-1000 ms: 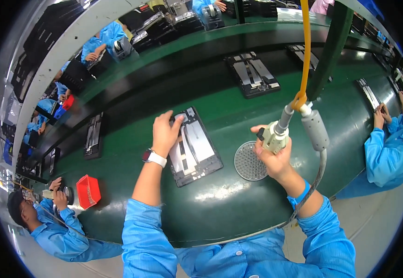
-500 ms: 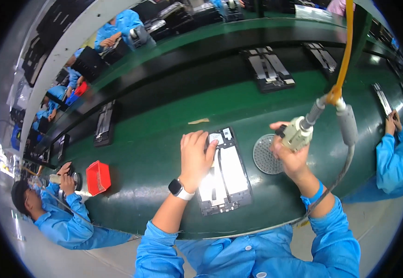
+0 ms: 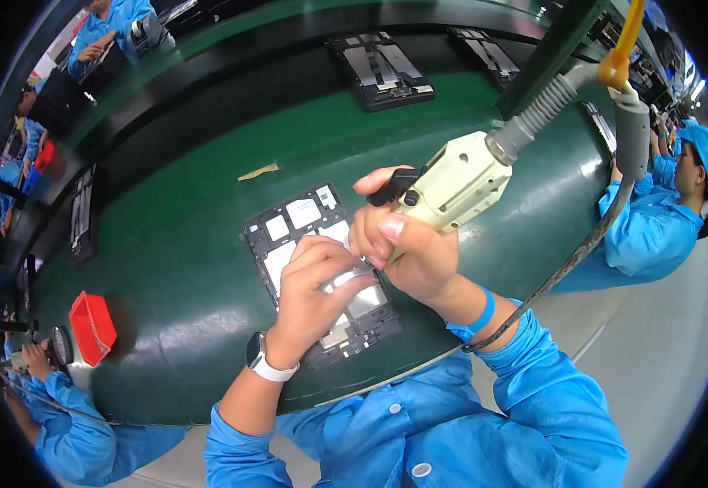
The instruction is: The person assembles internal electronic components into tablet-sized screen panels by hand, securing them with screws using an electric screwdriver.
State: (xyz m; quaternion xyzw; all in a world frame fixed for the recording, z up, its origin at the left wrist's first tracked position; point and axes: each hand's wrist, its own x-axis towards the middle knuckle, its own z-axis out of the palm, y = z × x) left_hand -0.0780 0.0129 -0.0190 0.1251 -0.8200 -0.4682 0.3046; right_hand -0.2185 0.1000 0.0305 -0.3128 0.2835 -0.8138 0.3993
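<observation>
Holding the tool (image 3: 466,183) in clamped fingers (image 3: 368,233), the right hand (image 3: 423,256) is risking, through tilt, scratching the tablet (image 3: 366,303) beneath them; if the left hand (image 3: 309,289) is pinching, I cannot tell.

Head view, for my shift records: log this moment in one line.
left hand: over opened tablet | right hand: gripping cream corded screwdriver | red bin: on green worktop

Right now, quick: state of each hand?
Left hand: half-curled over the opened tablet; whether it grips anything cannot be told.
Right hand: closed, holding the pale power tool.
</observation>
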